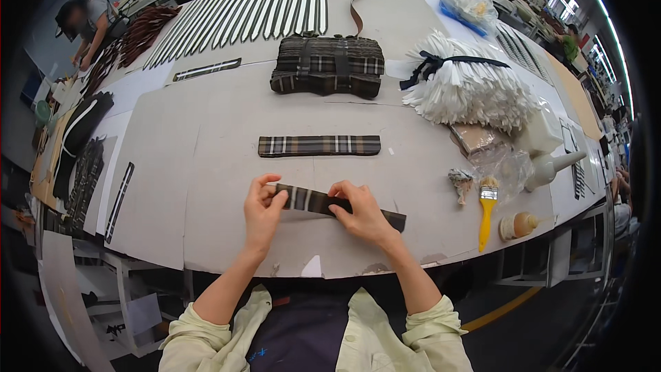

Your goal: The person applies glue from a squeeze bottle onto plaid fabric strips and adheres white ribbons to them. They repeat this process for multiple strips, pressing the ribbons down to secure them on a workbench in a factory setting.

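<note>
Between my hands, just above the near part of the table, is a dark plaid fabric strip with light and tan bands. My left hand pinches its left end between thumb and fingers. Further along, my right hand grips the strip, whose right end sticks out past the wrist. Beyond them lies a flat stack of plaid strips. Farther back sits a thick bundle of plaid strips, bound with dark bands.
Right of my hands lie a yellow-handled brush, an amber-tipped bottle and a white squeeze bottle. Behind is a tied bundle of white strips. White-and-dark strips line the far left. Another person works there.
</note>
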{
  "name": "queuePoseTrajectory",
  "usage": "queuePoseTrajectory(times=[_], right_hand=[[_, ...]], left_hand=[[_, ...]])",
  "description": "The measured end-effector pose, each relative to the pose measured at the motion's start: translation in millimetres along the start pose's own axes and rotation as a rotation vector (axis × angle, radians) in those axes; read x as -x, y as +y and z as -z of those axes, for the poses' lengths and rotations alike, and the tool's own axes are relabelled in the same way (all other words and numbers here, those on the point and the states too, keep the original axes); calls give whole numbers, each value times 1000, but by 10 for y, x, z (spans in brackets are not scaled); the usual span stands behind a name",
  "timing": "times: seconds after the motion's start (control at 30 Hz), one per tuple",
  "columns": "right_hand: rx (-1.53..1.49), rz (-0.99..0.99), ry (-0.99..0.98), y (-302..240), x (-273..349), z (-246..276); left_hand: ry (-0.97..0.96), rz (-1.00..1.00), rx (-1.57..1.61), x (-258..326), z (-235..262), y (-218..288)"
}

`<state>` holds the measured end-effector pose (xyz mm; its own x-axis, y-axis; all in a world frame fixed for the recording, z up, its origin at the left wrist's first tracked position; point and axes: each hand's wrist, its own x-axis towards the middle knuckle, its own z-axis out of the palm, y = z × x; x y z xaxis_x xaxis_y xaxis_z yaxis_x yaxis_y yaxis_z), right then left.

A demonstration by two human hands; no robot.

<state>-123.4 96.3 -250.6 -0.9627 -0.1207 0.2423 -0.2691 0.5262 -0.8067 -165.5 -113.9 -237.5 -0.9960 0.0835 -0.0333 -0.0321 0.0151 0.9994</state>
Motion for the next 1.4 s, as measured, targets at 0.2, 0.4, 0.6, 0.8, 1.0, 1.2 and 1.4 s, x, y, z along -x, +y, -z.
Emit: queuePoseTrajectory(times=[0.2,0.4,0.6,0.8,1.0,1.2,1.4], right_hand=[[171,-126,172,222,291,487],[-669,-143,958,410,1157,1282],[-1839,423,1091,986,2069,2008],[-2160,679,1285,1594,2038,2292],[-1637,427,1152,1063,1917,2083],[-1025,229,1036,-361,1177,1374],[-1088,543,733,-839,1106,1368]], left_hand=[[121,-79,-316,90,313,-203],[196,-119,-409,204,321,-136],[172,-172,-53,368,290,125],[-400,-508,795,1283,-99,1694],[-449,-510,916,1408,-179,1990],[-408,-572,939,1393,-7,1921],[-323,-613,927,1338,235,1830]])
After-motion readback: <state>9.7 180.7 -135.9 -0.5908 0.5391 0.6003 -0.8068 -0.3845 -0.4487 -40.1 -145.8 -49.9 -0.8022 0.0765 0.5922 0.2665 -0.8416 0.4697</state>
